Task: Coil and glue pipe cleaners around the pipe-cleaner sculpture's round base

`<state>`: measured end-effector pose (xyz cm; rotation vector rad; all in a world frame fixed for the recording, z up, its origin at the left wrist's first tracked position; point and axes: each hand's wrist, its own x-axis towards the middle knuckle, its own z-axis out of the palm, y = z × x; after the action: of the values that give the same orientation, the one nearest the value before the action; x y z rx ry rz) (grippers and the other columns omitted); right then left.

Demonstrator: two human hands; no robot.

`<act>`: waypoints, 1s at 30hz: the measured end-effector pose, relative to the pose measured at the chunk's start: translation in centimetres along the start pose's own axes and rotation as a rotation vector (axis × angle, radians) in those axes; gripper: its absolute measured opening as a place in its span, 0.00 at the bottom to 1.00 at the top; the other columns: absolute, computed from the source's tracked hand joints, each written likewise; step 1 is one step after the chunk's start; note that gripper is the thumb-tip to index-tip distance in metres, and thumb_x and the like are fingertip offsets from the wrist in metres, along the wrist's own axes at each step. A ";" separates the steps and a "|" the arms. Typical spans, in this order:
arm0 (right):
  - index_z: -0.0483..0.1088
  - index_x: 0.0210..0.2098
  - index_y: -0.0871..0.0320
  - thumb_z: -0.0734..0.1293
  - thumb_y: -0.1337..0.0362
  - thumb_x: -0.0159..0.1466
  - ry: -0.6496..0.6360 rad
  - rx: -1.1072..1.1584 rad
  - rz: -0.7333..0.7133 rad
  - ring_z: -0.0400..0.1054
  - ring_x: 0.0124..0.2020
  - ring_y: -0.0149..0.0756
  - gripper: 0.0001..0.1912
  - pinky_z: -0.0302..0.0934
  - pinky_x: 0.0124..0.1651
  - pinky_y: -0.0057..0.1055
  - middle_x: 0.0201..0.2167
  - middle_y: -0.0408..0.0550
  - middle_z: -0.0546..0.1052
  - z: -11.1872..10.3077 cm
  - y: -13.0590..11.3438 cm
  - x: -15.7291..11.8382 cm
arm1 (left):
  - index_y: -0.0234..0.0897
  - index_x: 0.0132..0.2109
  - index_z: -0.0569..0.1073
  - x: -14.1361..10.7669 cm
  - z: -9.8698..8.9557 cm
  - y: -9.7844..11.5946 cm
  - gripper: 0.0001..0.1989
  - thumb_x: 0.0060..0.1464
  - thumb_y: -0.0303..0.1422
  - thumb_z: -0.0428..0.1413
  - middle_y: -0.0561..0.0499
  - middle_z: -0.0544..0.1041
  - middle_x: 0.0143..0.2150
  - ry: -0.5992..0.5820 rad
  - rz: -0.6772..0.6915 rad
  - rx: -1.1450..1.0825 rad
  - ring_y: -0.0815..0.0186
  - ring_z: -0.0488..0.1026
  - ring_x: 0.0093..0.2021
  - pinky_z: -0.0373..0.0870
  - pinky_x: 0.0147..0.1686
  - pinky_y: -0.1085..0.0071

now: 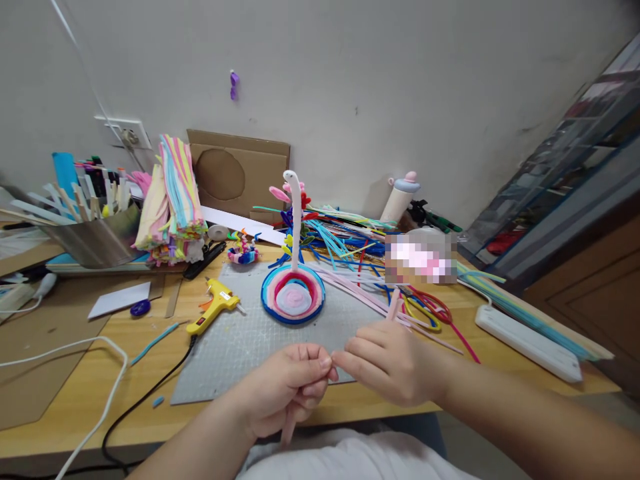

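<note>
My left hand (295, 387) is closed in a pinch at the table's front edge, with a pale pink strip (289, 427) hanging below it. Close beside it, fingertips meeting, my right hand (387, 360) is closed too, and a pink strip (394, 304) sticks up behind its knuckles. What lies between the fingertips is too small to make out. Beyond the hands, a round coiled dish (293, 293) in blue, pink, red and white rests on the grey cutting mat (225, 353). A white upright stem (297, 227) with a curved top rises at its back.
A yellow glue gun (215, 307) lies left of the dish, its black cable running forward. Pipe cleaner bundles (173, 200) and a metal container (100, 237) of sticks stand at the left. Loose pipe cleaners (345, 240), a bottle (400, 198) and a white power strip (527, 341) are at the right.
</note>
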<state>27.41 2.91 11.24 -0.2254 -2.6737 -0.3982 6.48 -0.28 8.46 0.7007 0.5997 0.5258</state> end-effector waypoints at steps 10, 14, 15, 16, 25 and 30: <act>0.68 0.32 0.61 0.58 0.72 0.65 -0.008 0.097 0.087 0.58 0.22 0.32 0.09 0.44 0.23 0.33 0.20 0.44 0.68 -0.3 -0.8 -0.1 | 0.35 0.29 0.64 -0.1 0.6 -0.1 0.18 0.55 0.46 0.54 0.60 0.57 0.21 0.193 0.290 0.611 0.74 0.51 0.23 0.47 0.21 0.76; 0.68 0.32 0.61 0.57 0.73 0.64 0.017 0.343 0.287 0.60 0.23 0.31 0.10 0.48 0.26 0.30 0.22 0.45 0.70 -0.2 -1.7 0.0 | 0.36 0.28 0.64 -0.8 0.7 0.1 0.15 0.61 0.39 0.49 0.57 0.62 0.25 0.298 0.413 1.038 0.72 0.57 0.27 0.54 0.27 0.76; 0.68 0.31 0.60 0.58 0.72 0.64 0.013 0.445 0.374 0.60 0.23 0.30 0.09 0.48 0.27 0.29 0.22 0.44 0.70 -0.2 -1.9 0.2 | 0.36 0.29 0.63 -0.9 0.7 0.0 0.14 0.62 0.37 0.48 0.57 0.64 0.25 0.311 0.441 1.120 0.72 0.58 0.27 0.54 0.27 0.76; 0.68 0.30 0.60 0.59 0.70 0.64 0.002 0.570 0.494 0.59 0.23 0.29 0.08 0.49 0.27 0.28 0.22 0.43 0.69 -0.2 -2.1 0.3 | 0.36 0.29 0.63 -1.0 0.5 -0.1 0.13 0.62 0.35 0.46 0.57 0.64 0.25 0.320 0.484 1.205 0.72 0.59 0.27 0.54 0.27 0.76; 0.55 0.27 0.54 0.65 0.59 0.56 -0.384 1.986 1.365 0.34 0.16 0.23 0.12 0.31 0.17 0.22 0.14 0.29 0.49 0.5 -1.3 1.1 | 0.37 0.34 0.67 -0.5 -0.5 -0.5 0.10 0.60 0.25 0.44 0.52 0.70 0.27 0.274 0.863 1.747 0.68 0.62 0.27 0.51 0.26 0.71; 0.65 0.40 0.58 0.62 0.69 0.60 -0.163 0.982 0.829 0.62 0.30 0.29 0.08 0.54 0.29 0.24 0.33 0.46 0.70 -1.2 -1.6 1.0 | 0.37 0.28 0.64 -0.6 0.6 0.1 0.16 0.61 0.40 0.47 0.57 0.63 0.22 0.368 0.445 1.033 0.72 0.58 0.24 0.53 0.25 0.75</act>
<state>26.61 1.11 12.38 -0.9843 -2.3020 1.1649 6.44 -0.83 9.14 1.7637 1.0848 0.7611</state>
